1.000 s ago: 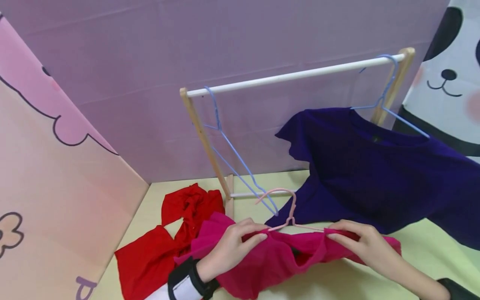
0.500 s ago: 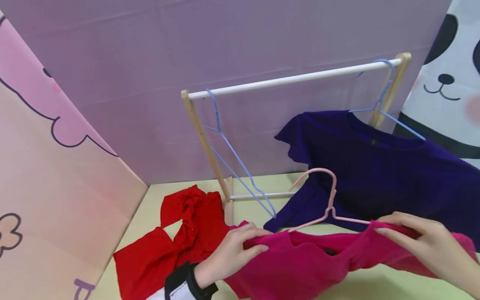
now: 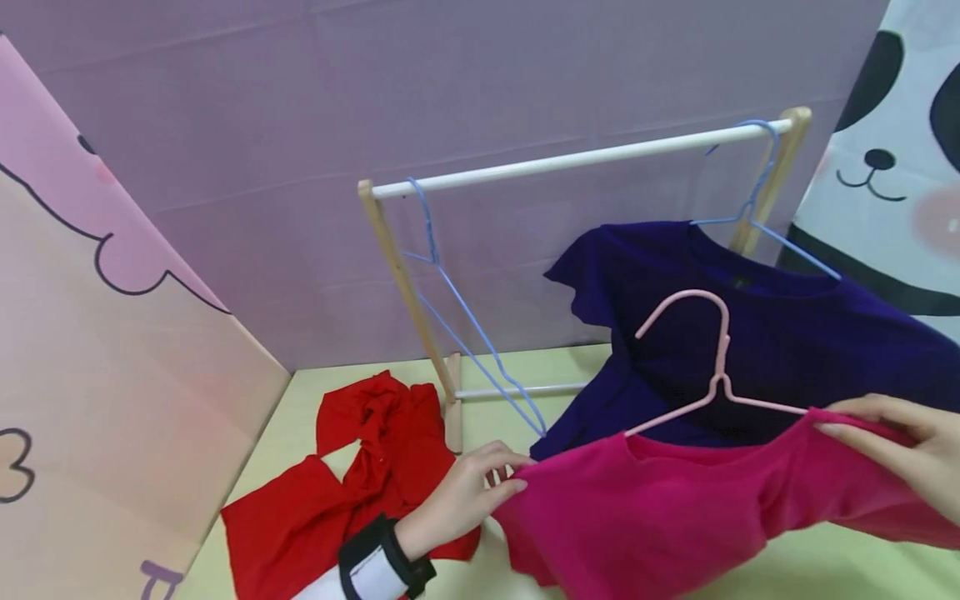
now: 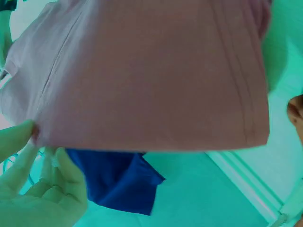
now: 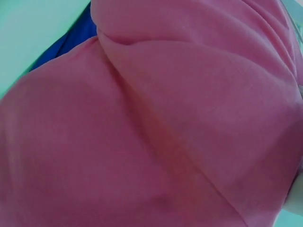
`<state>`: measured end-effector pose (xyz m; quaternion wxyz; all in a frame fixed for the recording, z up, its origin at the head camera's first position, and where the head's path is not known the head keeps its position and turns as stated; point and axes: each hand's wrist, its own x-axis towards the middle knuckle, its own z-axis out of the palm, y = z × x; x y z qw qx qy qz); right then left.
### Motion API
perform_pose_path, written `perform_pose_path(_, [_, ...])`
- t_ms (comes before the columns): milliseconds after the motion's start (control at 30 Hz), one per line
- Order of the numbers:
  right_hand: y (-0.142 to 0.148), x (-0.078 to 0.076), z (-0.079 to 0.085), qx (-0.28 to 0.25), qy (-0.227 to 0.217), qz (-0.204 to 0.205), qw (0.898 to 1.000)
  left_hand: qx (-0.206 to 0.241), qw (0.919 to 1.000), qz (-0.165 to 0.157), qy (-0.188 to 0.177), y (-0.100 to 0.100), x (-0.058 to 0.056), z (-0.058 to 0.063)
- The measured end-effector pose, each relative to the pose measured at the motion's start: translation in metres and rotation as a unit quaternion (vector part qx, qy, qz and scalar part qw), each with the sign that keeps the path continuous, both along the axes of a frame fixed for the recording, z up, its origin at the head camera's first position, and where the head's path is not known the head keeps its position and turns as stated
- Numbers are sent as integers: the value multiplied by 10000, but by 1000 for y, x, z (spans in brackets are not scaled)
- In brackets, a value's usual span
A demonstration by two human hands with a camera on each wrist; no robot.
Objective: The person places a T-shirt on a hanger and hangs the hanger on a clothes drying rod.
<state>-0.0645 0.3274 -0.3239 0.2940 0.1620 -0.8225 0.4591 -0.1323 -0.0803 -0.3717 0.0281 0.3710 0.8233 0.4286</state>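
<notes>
A magenta T-shirt (image 3: 660,517) is held up across the lower right of the head view, with a pink clothes hanger (image 3: 722,358) inside it. The hanger's hook and neck stand above the neckline; its arm ends are hidden under the cloth. My left hand (image 3: 461,496) pinches the shirt's left shoulder edge between thumb and fingers. At the other shoulder my right hand (image 3: 911,442) pinches the cloth beside the hanger's arm. In the left wrist view the left hand (image 4: 52,194) grips the edge of the shirt (image 4: 156,80). Cloth of the shirt (image 5: 189,94) fills the right wrist view.
Behind stands a small clothes rack (image 3: 585,158) with a white bar. A bare blue hanger (image 3: 480,333) hangs at its left; a navy T-shirt (image 3: 750,333) hangs at its right on another blue hanger (image 3: 795,246). Crumpled red clothing (image 3: 300,517) lies on the table at the left.
The magenta shirt and its pink hanger have moved right and up. My right hand has moved right with them; the left hand has slid outward along the shoulder. The shirt is spread wider.
</notes>
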Motion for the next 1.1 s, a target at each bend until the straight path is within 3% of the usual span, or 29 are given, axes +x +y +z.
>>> perform_pose_path(200, [28, -15, -12, -514, -308, -12, 9982, -209, 9978, 248, -584, -8, -2, -4])
perform_pose_path(433, [36, -33, -5, -628, -518, -753, 9938, -222, 9952, 241, -924, -14, 3, -6])
perform_pose_path(567, [33, -44, 5, -611, -660, -1034, 9906, -236, 9948, 321, -932, -17, 4, -7])
perform_pose_path(733, [26, -56, 26, -173, -1548, -1679, 9734, -259, 9937, 434, -996, -23, 6, -9])
perform_pose_path(800, [18, -58, 39, -87, -1943, -1764, 9649, -281, 9932, 459, -1036, -25, 7, -8])
perform_pose_path(1100, [3, -85, 78, -254, -2240, -1921, 9551, -408, 9889, 605, -1297, -31, 8, -6])
